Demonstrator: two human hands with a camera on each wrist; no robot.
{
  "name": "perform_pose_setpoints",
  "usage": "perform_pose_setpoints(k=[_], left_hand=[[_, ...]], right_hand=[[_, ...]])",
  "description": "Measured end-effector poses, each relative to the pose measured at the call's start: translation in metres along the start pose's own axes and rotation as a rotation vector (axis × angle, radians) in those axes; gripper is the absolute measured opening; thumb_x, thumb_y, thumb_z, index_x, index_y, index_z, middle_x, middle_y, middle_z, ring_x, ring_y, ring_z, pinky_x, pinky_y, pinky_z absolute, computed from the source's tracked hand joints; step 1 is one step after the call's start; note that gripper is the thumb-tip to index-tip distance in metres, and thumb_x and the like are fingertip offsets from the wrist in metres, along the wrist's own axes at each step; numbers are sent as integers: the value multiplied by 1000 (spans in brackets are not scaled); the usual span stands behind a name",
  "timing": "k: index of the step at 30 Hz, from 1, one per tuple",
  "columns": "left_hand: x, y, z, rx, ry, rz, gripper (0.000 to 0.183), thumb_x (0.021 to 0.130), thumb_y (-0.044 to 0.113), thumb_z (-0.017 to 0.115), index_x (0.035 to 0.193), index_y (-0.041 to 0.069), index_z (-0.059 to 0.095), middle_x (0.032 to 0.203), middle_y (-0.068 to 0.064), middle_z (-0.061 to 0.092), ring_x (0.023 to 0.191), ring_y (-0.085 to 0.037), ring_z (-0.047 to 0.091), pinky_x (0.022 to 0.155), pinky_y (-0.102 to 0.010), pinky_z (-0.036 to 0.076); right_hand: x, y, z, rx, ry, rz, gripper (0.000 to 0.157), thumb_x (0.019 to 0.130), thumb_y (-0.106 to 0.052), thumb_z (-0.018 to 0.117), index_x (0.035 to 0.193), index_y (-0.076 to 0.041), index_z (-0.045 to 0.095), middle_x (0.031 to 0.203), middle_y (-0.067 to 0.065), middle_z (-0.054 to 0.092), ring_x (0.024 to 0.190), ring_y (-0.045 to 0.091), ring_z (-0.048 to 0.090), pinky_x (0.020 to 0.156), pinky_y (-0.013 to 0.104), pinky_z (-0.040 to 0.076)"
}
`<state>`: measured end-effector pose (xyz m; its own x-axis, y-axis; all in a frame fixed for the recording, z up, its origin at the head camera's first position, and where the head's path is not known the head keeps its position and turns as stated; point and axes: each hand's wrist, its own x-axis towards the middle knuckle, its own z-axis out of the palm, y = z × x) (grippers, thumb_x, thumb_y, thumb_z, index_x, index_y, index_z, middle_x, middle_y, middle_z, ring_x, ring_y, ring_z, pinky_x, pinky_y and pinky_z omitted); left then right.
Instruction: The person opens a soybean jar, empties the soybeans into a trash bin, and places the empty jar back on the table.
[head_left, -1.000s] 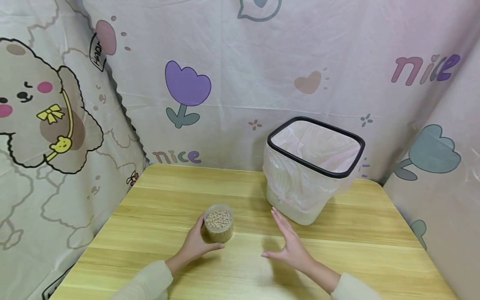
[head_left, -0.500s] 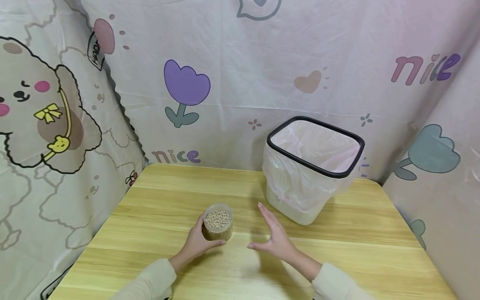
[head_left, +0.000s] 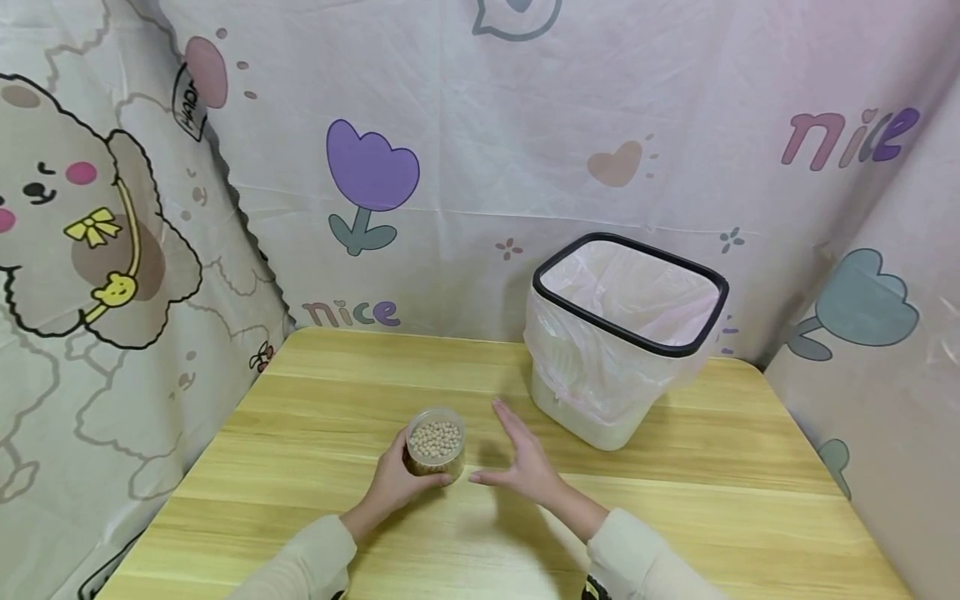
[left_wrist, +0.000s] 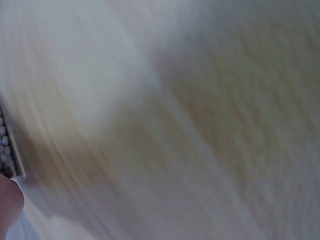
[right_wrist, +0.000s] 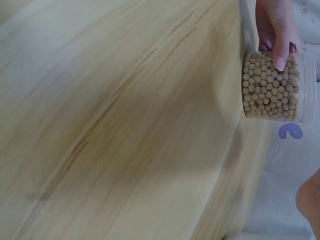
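A clear round plastic jar (head_left: 437,442), filled with small beige balls, stands upright near the middle of the wooden table. My left hand (head_left: 397,482) grips it from the left, the thumb across its near side. In the right wrist view that hand's thumb lies against the side of the jar (right_wrist: 270,87), and the upper band of the jar holds no balls. Only a sliver of the jar (left_wrist: 5,147) and part of the thumb (left_wrist: 9,205) enter the left wrist view. My right hand (head_left: 528,468) is just right of the jar, thumb and fingers spread apart and holding nothing.
A white bin (head_left: 577,421) with a black rim frame and a pale pink liner bag stands at the back right of the wooden table (head_left: 315,400). Behind and beside the table hang printed curtains (head_left: 465,167).
My right hand has moved left across the table toward the jar, its fingers staying spread. The left hand has kept its hold, and the jar is nearly in the same spot.
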<state>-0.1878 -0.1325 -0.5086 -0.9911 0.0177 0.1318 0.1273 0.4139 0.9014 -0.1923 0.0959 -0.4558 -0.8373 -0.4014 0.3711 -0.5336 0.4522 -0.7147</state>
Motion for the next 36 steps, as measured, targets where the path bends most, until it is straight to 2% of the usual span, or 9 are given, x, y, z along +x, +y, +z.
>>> perform_pose_setpoints(k=[7,12,15,19,22,29,36], left_hand=[[1,1,-1,-7,1,-5,95,57,23,89,135,1,39,130,-20,52,120,-37,51,102,-52,42],[1,1,0,0,10,11,93,57,22,89,134,1,40,129,-20,53,118,-37,51,101,-52,42],[-1,0,1,-5,9,42,94,56,23,89,133,0,40,128,-20,54,117,-39,52,100,-53,42],[-4,1,3,11,4,141,91,58,27,87,131,-3,41,123,-23,55,112,-41,54,94,-54,46],[-6,2,5,13,-8,186,89,61,28,86,131,-5,40,122,-25,54,111,-42,54,92,-54,47],[-7,11,12,-44,-46,91,88,61,19,86,133,-3,40,126,-21,54,117,-38,53,101,-49,43],[-7,20,18,-102,-58,137,81,62,11,84,131,-4,43,124,-20,56,115,-36,54,99,-44,45]], right_hand=[[6,-2,8,2,-24,35,102,62,-30,85,142,2,30,147,24,31,135,40,31,108,56,31],[9,-3,12,-11,-59,58,103,64,-33,83,144,-2,27,149,21,29,136,40,30,108,55,32],[10,-3,14,-18,-66,66,103,64,-33,83,145,-3,26,149,21,28,136,40,30,108,55,32],[11,-4,16,-1,-75,72,104,64,-32,84,144,-1,26,149,22,27,136,40,29,108,55,31],[12,-4,17,6,-85,73,105,63,-31,84,144,0,26,149,23,27,136,40,28,109,55,30],[14,-6,19,16,-96,54,104,62,-29,85,143,1,29,148,24,29,137,39,28,110,55,29],[17,-9,19,22,-66,28,104,58,-27,87,140,5,32,145,26,34,133,41,34,107,56,32]])
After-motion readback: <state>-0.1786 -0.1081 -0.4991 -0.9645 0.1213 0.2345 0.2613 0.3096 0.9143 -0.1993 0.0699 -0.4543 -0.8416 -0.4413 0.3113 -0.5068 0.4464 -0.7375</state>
